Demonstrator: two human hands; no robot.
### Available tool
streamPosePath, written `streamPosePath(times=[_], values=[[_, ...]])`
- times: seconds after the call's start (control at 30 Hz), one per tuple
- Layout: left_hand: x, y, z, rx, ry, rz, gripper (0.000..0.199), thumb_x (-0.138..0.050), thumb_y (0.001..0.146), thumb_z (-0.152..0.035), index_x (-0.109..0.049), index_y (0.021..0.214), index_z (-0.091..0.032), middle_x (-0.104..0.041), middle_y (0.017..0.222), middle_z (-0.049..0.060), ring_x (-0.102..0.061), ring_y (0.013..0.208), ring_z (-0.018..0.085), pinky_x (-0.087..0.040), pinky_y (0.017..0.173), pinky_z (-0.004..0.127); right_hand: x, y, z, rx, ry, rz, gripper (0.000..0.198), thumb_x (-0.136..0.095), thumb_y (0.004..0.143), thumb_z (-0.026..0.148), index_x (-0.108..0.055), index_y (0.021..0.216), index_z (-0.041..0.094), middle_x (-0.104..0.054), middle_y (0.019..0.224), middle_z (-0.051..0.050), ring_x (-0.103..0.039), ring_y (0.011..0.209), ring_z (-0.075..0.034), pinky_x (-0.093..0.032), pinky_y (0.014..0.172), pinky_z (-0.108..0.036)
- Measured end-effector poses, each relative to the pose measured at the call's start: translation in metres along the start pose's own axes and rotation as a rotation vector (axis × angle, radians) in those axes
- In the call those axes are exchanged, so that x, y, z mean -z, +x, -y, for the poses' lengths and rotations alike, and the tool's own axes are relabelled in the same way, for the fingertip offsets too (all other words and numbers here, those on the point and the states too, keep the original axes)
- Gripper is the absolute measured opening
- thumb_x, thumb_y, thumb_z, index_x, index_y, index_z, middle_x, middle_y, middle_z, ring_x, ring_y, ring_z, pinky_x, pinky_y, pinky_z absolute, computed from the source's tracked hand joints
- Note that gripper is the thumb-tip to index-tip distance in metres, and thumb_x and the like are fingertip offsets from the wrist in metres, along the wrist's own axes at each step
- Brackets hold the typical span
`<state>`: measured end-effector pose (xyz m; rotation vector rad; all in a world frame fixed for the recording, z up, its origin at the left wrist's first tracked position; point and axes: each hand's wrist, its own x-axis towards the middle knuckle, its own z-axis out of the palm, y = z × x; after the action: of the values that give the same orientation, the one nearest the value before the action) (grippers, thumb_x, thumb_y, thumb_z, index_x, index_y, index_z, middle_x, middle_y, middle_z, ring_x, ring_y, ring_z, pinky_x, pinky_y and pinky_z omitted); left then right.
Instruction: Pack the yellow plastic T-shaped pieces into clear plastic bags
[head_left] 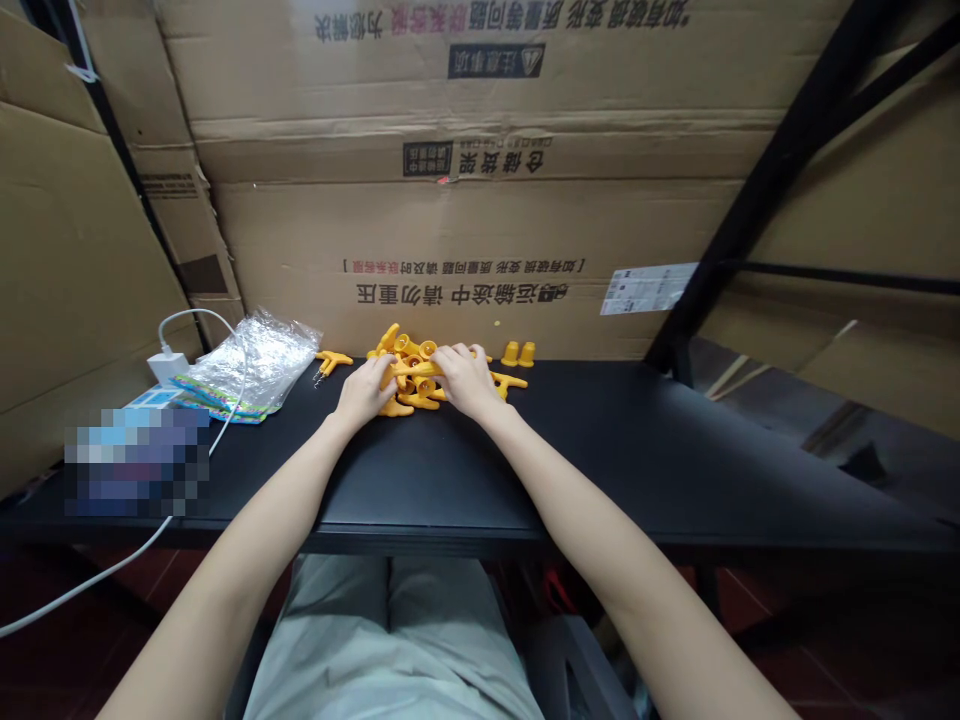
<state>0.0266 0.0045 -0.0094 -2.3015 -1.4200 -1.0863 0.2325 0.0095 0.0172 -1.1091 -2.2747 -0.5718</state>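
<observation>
My left hand [365, 392] and my right hand [471, 380] are at the back of the black table, over a pile of yellow plastic parts [401, 405]. Between them lies a yellow corkscrew handle [417, 369], with the closed fingers of both hands at its ends; my fingers partly cover it. The pile mixes T-shaped handles with hollow caps [427, 349]. To the left of my left hand, apart from the pile, lies a yellow corkscrew [334, 358] with its metal spiral showing. Two yellow caps [519, 353] stand upright beyond my right hand.
Clear plastic bags [262, 350] and colourful packets [225, 408] lie at the left, near a white charger [166, 366] whose cable [142, 547] crosses the table edge. A blurred-out flat item [139, 460] is in front. Cardboard [465, 220] walls the back; a black post [757, 200] rises right.
</observation>
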Motion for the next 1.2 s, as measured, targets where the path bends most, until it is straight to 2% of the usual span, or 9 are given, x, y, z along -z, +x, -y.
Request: streamPosePath(times=[0.17,0.37,0.53,0.8,0.9,1.03,1.2], values=[[0.0016,-0.0009,-0.0008,0.017,-0.036,-0.013,0.031,-0.052,0.082,-0.022,-0.053,0.113,-0.021,-0.063,0.108,0.007,-0.06,0.096,0.019,-0.046,0.082,0.028,-0.004,-0.0015,-0.0025,0.02,0.056,-0.039,0.022,-0.048,0.085,0.015,-0.056,0.105,0.016,-0.063,0.11,-0.014,-0.051,0.104,-0.027,-0.03,0.092,-0.043],[0.0015,-0.002,0.0008,0.02,-0.028,0.01,0.032,-0.053,0.082,-0.021,-0.054,0.114,-0.02,-0.063,0.105,0.007,-0.061,0.096,0.019,-0.047,0.081,0.028,-0.0052,-0.0034,-0.0006,0.074,0.096,0.001,0.027,-0.048,0.088,0.026,-0.056,0.112,0.018,-0.064,0.109,-0.013,-0.053,0.106,-0.027,-0.025,0.1,-0.05],[-0.0001,-0.0017,0.0006,0.01,-0.02,0.067,0.032,-0.053,0.082,-0.022,-0.054,0.114,-0.021,-0.063,0.106,0.006,-0.06,0.097,0.018,-0.046,0.081,0.027,-0.0044,-0.0021,0.0007,0.067,0.069,0.079,0.018,-0.052,0.086,0.024,-0.06,0.1,0.018,-0.066,0.101,-0.012,-0.053,0.102,-0.027,-0.026,0.098,-0.051],[0.0003,-0.0003,-0.0037,0.057,-0.151,0.051,0.032,-0.054,0.079,-0.021,-0.055,0.11,-0.023,-0.063,0.108,0.005,-0.061,0.094,0.018,-0.047,0.081,0.029,-0.0053,-0.0019,0.0017,0.064,-0.025,0.022,0.011,-0.052,0.085,0.02,-0.055,0.095,0.018,-0.063,0.1,-0.013,-0.053,0.095,-0.026,-0.028,0.094,-0.046],[-0.001,0.0005,-0.0053,0.124,-0.204,0.085,0.031,-0.055,0.078,-0.022,-0.056,0.109,-0.023,-0.065,0.091,0.002,-0.062,0.078,0.016,-0.047,0.073,0.028,-0.0054,-0.001,0.0032,0.057,-0.046,0.01,0.012,-0.048,0.085,0.015,-0.054,0.095,0.018,-0.062,0.1,-0.012,-0.053,0.093,-0.026,-0.028,0.094,-0.044],[-0.0052,0.0008,-0.0038,0.258,-0.317,0.174,0.025,-0.056,0.078,-0.031,-0.06,0.101,-0.022,-0.058,0.064,-0.004,-0.056,0.058,0.013,-0.045,0.059,0.025,-0.005,0.0009,0.0049,0.035,-0.071,-0.036,0.026,-0.039,0.082,0.003,-0.055,0.096,0.018,-0.062,0.101,-0.012,-0.054,0.093,-0.024,-0.029,0.093,-0.04],[-0.0005,-0.0013,-0.0016,0.207,-0.213,0.16,0.029,-0.056,0.077,-0.031,-0.06,0.104,-0.023,-0.059,0.065,-0.002,-0.057,0.061,0.016,-0.044,0.06,0.025,-0.009,-0.0024,0.0017,0.069,0.01,-0.006,0.023,-0.045,0.084,0.012,-0.057,0.103,0.016,-0.064,0.1,-0.013,-0.055,0.096,-0.025,-0.032,0.093,-0.041]])
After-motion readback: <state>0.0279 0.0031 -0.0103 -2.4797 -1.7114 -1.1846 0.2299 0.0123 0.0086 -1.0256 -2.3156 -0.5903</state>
